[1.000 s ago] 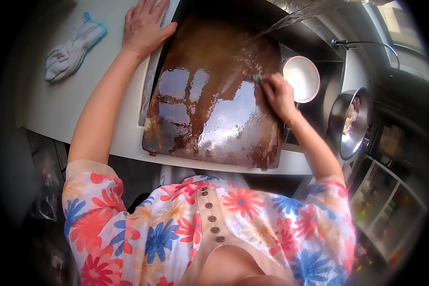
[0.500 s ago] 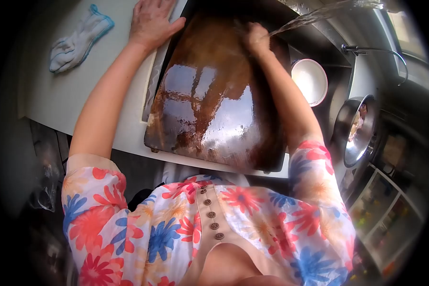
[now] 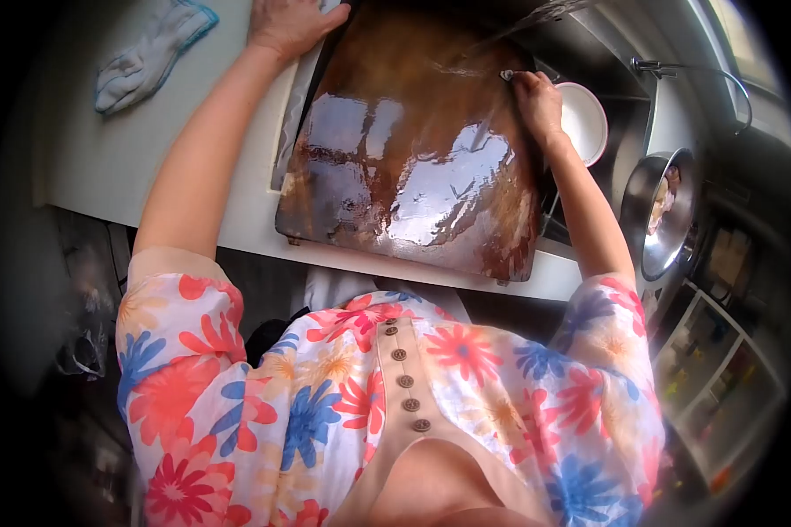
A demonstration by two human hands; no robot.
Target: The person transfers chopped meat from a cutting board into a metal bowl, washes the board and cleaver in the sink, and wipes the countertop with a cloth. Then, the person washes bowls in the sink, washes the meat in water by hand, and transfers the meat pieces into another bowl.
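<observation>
Brown and wet, the board [image 3: 409, 145] fills the upper middle of the frame. At its right edge I see the right hand [image 3: 538, 104] pinching a small greyish object [image 3: 506, 76], the hand partly blocking a white bowl [image 3: 588, 125]. The left hand [image 3: 292, 26] spreads its thumb, but its cropped fingers I cannot judge. Upper left lies a glove [image 3: 152, 60]; far right, a metal bowl [image 3: 634, 215].

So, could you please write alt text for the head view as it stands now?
A person's right hand holds a small, indistinct object over a wet brown board as water streams down; the left hand rests on the counter beside it. A white bowl and glove lie nearby.
</observation>
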